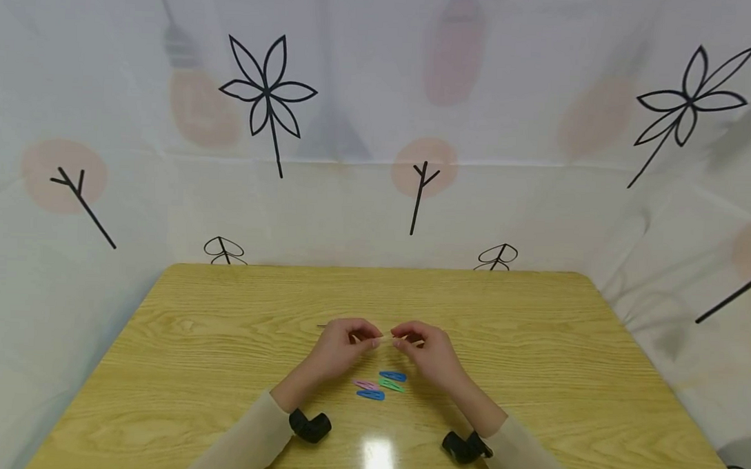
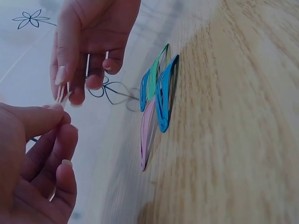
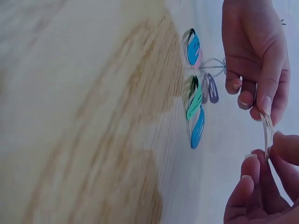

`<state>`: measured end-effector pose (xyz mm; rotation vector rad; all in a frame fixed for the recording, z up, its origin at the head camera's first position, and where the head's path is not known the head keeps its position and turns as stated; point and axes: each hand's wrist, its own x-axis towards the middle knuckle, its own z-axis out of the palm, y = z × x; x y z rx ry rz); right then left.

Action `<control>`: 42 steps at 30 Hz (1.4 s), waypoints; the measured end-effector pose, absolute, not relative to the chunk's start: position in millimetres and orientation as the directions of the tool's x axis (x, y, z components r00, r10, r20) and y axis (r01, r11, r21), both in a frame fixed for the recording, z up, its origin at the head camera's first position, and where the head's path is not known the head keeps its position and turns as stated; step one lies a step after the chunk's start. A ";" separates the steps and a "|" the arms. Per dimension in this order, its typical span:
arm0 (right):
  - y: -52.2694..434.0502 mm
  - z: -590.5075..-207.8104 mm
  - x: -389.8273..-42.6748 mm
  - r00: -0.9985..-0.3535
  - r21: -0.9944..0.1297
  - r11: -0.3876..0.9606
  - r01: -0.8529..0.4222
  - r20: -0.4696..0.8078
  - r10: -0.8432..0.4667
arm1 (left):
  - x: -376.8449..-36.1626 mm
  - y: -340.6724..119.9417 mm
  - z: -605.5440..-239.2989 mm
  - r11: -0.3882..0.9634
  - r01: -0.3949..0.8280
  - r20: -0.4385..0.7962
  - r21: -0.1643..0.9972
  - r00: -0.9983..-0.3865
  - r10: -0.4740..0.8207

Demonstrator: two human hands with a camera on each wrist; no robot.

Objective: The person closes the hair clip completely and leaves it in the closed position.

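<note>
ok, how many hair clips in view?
5. Four lie on the table between the wrists: upper blue clip, green clip, pink clip, lower blue clip. A pale clip is pinched between left hand and right hand.

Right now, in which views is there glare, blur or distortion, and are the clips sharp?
Head view: a bright glare patch on the table near its front edge; wide-angle bending of the table edges; the clips are small but clear. Left wrist view: the near table is blurred, the clips fairly sharp. Right wrist view: the wood is smeared, the clips soft.
</note>
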<state>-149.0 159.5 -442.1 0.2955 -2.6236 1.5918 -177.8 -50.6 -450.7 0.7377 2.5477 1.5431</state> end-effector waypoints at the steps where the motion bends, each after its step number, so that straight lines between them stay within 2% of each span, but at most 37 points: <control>1: 159.6 -441.8 -148.4 -0.982 -0.876 0.446 -0.184 0.140 -0.130 | -177.8 -50.6 -450.9 0.376 0.365 0.184 0.852 -0.880 0.438; 13: 154.7 -439.6 -143.7 -0.994 -0.946 0.320 -0.058 0.023 -0.110 | -176.5 -51.1 -451.7 0.334 0.357 0.185 0.872 -0.873 0.451; 19: 158.4 -441.9 -142.5 -0.985 -0.941 0.322 -0.105 0.054 -0.163 | -176.2 -51.7 -451.4 0.312 0.324 0.182 0.893 -0.895 0.408; 29: 158.2 -442.5 -142.9 -0.990 -0.906 0.398 -0.144 0.132 -0.059 | -175.3 -50.3 -449.3 0.274 0.316 0.179 0.908 -0.886 0.428; 42: 160.3 -445.3 -142.7 -0.981 -0.908 0.377 -0.181 0.142 -0.129 | -174.2 -52.3 -447.1 0.257 0.287 0.140 0.923 -0.872 0.470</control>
